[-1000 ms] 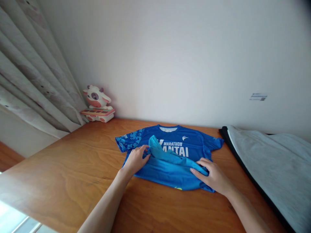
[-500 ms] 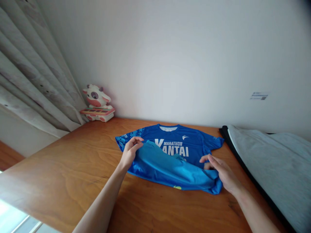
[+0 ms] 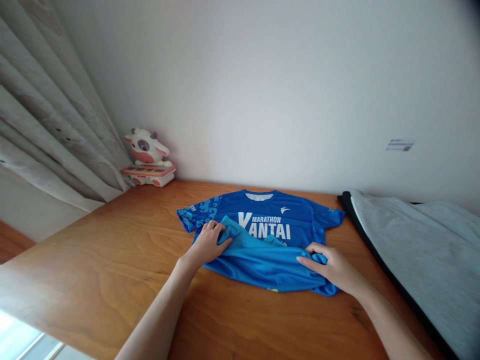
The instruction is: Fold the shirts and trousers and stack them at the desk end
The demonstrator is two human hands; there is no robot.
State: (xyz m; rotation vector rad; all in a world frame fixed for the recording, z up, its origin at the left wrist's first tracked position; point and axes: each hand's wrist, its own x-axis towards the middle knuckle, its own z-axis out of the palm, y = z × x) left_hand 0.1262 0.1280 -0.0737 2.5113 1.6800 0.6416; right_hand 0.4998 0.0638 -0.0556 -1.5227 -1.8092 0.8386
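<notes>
A blue short-sleeved T-shirt (image 3: 262, 270) lies front up on the wooden table, its collar toward the wall and white "MARATHON YANTAI" lettering across the chest. Its lower part is turned up, so a lighter blue inner side covers the bottom of the lettering. My left hand (image 3: 210, 241) grips the turned-up cloth at the left, thumb pressed against the fingers. On the right side, my right hand (image 3: 325, 262) pinches a bunched fold of the same shirt between thumb and fingers.
Grey cloth (image 3: 420, 245) with black cloth under it lies along the table's right side. A cow-shaped toy keyboard (image 3: 150, 170) stands at the back left by the curtain (image 3: 56, 125). The white wall (image 3: 262, 90) bounds the wooden table (image 3: 112, 245) behind.
My left hand has shifted slightly right and down, closing on the cloth. My right hand has moved a little left and now pinches a bunched fold; the turned-up part sits lower and more gathered.
</notes>
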